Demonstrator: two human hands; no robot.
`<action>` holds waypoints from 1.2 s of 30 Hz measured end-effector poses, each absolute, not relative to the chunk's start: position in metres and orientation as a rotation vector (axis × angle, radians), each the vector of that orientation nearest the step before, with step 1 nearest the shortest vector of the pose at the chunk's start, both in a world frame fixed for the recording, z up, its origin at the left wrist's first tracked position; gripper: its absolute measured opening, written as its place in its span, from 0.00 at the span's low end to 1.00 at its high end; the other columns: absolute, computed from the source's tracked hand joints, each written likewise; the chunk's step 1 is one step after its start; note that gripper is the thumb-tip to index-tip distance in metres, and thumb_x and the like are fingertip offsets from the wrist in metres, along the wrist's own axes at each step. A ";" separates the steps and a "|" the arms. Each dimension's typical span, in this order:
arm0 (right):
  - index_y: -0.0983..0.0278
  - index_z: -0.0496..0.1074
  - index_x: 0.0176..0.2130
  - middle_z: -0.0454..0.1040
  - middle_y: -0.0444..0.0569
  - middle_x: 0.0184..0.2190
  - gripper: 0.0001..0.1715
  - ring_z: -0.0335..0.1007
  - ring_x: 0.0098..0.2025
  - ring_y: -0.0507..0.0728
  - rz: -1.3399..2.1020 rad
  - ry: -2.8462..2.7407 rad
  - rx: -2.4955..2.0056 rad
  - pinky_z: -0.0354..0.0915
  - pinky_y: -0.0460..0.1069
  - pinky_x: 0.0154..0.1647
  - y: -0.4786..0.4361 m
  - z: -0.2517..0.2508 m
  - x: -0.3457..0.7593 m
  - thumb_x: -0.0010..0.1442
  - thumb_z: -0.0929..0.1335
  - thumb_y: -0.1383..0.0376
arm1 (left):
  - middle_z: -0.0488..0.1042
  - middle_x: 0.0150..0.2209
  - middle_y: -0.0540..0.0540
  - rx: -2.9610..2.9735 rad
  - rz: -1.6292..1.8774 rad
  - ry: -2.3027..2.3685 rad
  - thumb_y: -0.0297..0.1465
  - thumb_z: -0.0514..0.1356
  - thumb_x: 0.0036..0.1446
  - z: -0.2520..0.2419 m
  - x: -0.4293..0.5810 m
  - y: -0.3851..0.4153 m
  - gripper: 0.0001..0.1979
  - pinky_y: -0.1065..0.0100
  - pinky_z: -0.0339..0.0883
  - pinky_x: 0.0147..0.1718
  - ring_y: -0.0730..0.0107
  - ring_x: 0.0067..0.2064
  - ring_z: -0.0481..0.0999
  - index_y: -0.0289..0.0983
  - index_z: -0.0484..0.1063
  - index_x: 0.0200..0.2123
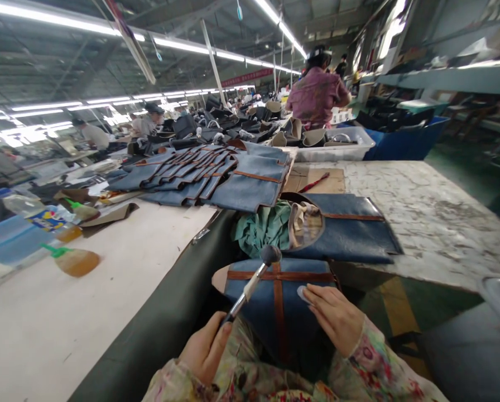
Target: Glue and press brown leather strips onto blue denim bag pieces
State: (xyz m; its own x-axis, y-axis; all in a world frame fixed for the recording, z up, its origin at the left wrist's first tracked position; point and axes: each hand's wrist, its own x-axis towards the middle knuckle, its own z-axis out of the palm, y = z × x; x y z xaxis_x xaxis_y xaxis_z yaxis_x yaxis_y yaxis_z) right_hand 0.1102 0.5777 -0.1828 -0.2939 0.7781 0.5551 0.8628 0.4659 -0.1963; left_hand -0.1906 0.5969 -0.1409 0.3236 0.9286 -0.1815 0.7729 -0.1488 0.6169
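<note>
Hands point(206, 347) point(337, 319), hammer point(252, 285) in left, amber-filled bottle point(79, 263); blue bin point(415, 146) of black pieces point(396, 120)

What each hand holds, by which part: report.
The left hand holds a round-headed tool by its dark handle end. The right hand touches a pale piece; grip unclear.

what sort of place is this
Probably a factory workshop making bags or similar goods: a pile of matching blue pieces with brown strips, a blue bin of dark pieces, and other people under long strip lights.
</note>
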 end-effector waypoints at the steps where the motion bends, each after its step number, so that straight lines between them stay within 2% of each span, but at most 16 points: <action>1: 0.65 0.66 0.50 0.70 0.51 0.45 0.19 0.65 0.46 0.53 -0.191 -2.116 -1.359 0.65 0.49 0.48 0.577 -0.184 0.110 0.60 0.58 0.69 | 0.68 0.25 0.50 1.957 0.276 1.519 0.44 0.40 0.58 -0.141 -0.190 0.598 0.19 0.72 0.60 0.30 0.71 0.28 0.69 0.39 0.63 0.36; 4: 0.65 0.65 0.50 0.70 0.51 0.45 0.19 0.65 0.47 0.54 -0.197 -2.112 -1.386 0.66 0.50 0.48 0.574 -0.187 0.111 0.61 0.58 0.68 | 0.67 0.24 0.50 1.920 0.181 1.517 0.44 0.40 0.58 -0.141 -0.187 0.601 0.18 0.72 0.60 0.28 0.71 0.28 0.69 0.39 0.63 0.32; 8: 0.65 0.63 0.52 0.69 0.50 0.47 0.20 0.63 0.49 0.55 -0.234 -2.089 -1.450 0.64 0.51 0.50 0.566 -0.193 0.114 0.61 0.58 0.66 | 0.67 0.25 0.51 1.956 0.321 1.378 0.44 0.38 0.59 -0.139 -0.175 0.599 0.20 0.73 0.59 0.28 0.73 0.27 0.68 0.40 0.63 0.37; 12: 0.66 0.62 0.53 0.68 0.51 0.48 0.21 0.62 0.51 0.56 -0.275 -2.072 -1.495 0.64 0.52 0.50 0.558 -0.195 0.116 0.60 0.58 0.68 | 0.67 0.24 0.51 1.993 0.171 1.405 0.43 0.40 0.58 -0.140 -0.160 0.602 0.18 0.73 0.59 0.30 0.72 0.28 0.68 0.40 0.63 0.35; 16: 0.66 0.62 0.54 0.68 0.50 0.49 0.22 0.62 0.51 0.55 -0.262 -2.080 -1.491 0.65 0.52 0.50 0.556 -0.193 0.116 0.60 0.57 0.70 | 0.68 0.25 0.51 2.084 0.168 1.355 0.44 0.38 0.58 -0.137 -0.142 0.609 0.20 0.73 0.58 0.27 0.72 0.27 0.68 0.41 0.63 0.36; 21: 0.67 0.62 0.53 0.68 0.51 0.49 0.22 0.61 0.52 0.56 -0.260 -2.062 -1.512 0.65 0.52 0.50 0.554 -0.193 0.116 0.59 0.57 0.70 | 0.68 0.24 0.51 2.181 -0.129 1.422 0.42 0.39 0.59 -0.134 -0.121 0.617 0.17 0.71 0.57 0.26 0.69 0.27 0.69 0.41 0.63 0.34; 25: 0.67 0.61 0.54 0.67 0.50 0.50 0.24 0.60 0.53 0.55 -0.255 -2.068 -1.515 0.64 0.51 0.51 0.551 -0.195 0.118 0.58 0.58 0.72 | 0.68 0.25 0.51 2.196 -0.018 1.356 0.43 0.37 0.59 -0.137 -0.117 0.619 0.19 0.72 0.57 0.27 0.70 0.27 0.69 0.41 0.62 0.35; 29: 0.67 0.61 0.54 0.67 0.50 0.49 0.24 0.60 0.53 0.56 -0.246 -2.041 -1.539 0.64 0.52 0.51 0.550 -0.194 0.118 0.58 0.58 0.72 | 0.69 0.25 0.51 2.211 -0.153 1.403 0.43 0.38 0.59 -0.136 -0.112 0.622 0.18 0.71 0.56 0.26 0.69 0.28 0.70 0.42 0.62 0.35; 33: 0.66 0.61 0.54 0.68 0.50 0.49 0.24 0.61 0.52 0.55 -0.256 -2.022 -1.521 0.65 0.52 0.50 0.549 -0.193 0.119 0.57 0.57 0.72 | 0.70 0.26 0.51 2.241 -0.031 1.375 0.44 0.37 0.59 -0.134 -0.102 0.625 0.18 0.72 0.57 0.28 0.71 0.28 0.70 0.42 0.61 0.34; 36: 0.67 0.60 0.54 0.68 0.50 0.48 0.25 0.61 0.51 0.55 -0.273 -2.032 -1.489 0.65 0.51 0.50 0.550 -0.192 0.120 0.56 0.57 0.74 | 0.71 0.27 0.50 2.262 -0.112 1.409 0.44 0.38 0.58 -0.137 -0.096 0.626 0.18 0.71 0.58 0.28 0.69 0.29 0.72 0.41 0.62 0.35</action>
State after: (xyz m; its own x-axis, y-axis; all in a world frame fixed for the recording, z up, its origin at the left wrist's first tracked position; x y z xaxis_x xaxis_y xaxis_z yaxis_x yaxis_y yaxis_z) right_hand 0.1199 0.5496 -0.1922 -0.1924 0.7966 0.5731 0.9194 0.3504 -0.1784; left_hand -0.0959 0.6261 -0.1366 0.4693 0.8274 -0.3085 0.8658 -0.3623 0.3451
